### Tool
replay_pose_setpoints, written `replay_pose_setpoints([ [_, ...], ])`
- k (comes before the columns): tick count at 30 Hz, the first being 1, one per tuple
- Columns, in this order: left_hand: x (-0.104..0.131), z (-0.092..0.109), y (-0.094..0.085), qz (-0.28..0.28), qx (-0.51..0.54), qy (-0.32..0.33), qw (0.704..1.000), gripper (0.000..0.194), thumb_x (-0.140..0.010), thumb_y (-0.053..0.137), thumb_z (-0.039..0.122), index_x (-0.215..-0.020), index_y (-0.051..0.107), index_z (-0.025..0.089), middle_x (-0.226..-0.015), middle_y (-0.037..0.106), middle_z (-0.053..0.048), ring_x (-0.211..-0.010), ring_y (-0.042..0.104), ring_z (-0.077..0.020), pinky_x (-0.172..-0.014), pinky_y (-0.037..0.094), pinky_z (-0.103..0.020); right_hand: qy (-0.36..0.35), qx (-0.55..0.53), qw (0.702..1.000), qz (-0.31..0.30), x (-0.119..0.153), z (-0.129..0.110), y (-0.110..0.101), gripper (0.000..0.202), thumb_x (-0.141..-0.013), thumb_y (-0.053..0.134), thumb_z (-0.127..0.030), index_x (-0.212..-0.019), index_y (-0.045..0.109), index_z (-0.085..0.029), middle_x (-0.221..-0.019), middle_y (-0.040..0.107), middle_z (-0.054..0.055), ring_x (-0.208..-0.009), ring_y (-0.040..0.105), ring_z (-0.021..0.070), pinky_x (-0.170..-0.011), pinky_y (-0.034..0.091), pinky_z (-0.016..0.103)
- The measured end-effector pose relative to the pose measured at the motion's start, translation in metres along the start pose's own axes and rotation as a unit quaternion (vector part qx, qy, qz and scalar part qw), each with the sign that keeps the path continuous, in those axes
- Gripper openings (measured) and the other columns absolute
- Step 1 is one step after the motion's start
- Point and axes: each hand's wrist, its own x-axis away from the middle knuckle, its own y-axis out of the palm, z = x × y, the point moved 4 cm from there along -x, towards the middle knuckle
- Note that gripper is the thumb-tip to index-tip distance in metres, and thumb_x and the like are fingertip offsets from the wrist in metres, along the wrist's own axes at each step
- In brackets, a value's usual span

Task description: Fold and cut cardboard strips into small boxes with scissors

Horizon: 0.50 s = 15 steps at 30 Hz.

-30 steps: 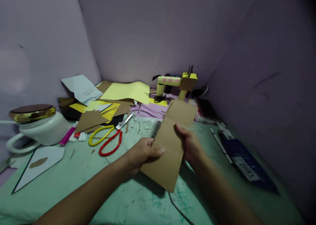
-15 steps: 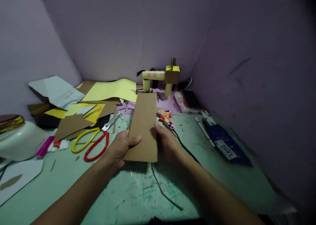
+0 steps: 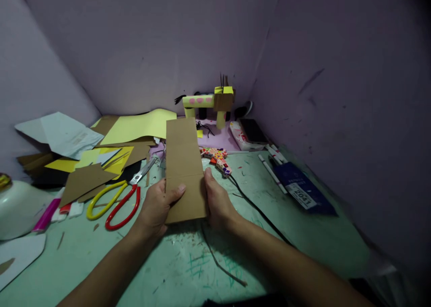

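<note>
Currently holding cardboard (image 3: 183, 156), apparently cut and creased but unfolded, above a green table (image 3: 175, 280), pinched at one edge by left hand (image 3: 157, 207), gripped opposite by right hand (image 3: 218, 202) with fingers partly hidden.

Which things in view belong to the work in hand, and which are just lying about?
In hand:
- creased cardboard piece, held between left hand and right hand

Lying about, judging by no hand touching them:
- scissors, though they could plausibly serve
- patterned gun-shaped tool
- pale yellow sheet
- yellow spotted figure
- pink marker
- blue packet
</note>
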Motion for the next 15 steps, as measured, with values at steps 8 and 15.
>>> replay_pose_setpoints([
  [8, 0.002, 0.004, -0.002, 0.017, -0.043, 0.039, 0.998, 0.044, -0.054, 0.078, 0.027, -0.091, 0.061, 0.011, -0.080, 0.072, -0.008, -0.070, 0.067, -0.0240, -0.057, 0.053, -0.028, -0.022, 0.027, 0.999, 0.014, 0.001, -0.004, -0.003, 0.035, -0.084, 0.047, -0.047, -0.101, 0.061, -0.020, -0.088, 0.071, 0.006, -0.085, 0.065, 0.0241, -0.079, 0.051, 0.046],
  [15, 0.003, 0.012, -0.003, 0.014, -0.056, 0.021, 0.998, 0.049, -0.050, 0.079, 0.025, -0.093, 0.062, 0.010, -0.074, 0.072, -0.009, -0.072, 0.067, -0.0265, -0.058, 0.052, -0.030, -0.094, 0.170, 0.981, 0.003, -0.006, -0.016, -0.014, 0.033, -0.054, 0.079, -0.026, -0.084, 0.066, -0.017, -0.076, 0.069, 0.005, -0.070, 0.063, 0.0215, -0.075, 0.050, 0.043],
])
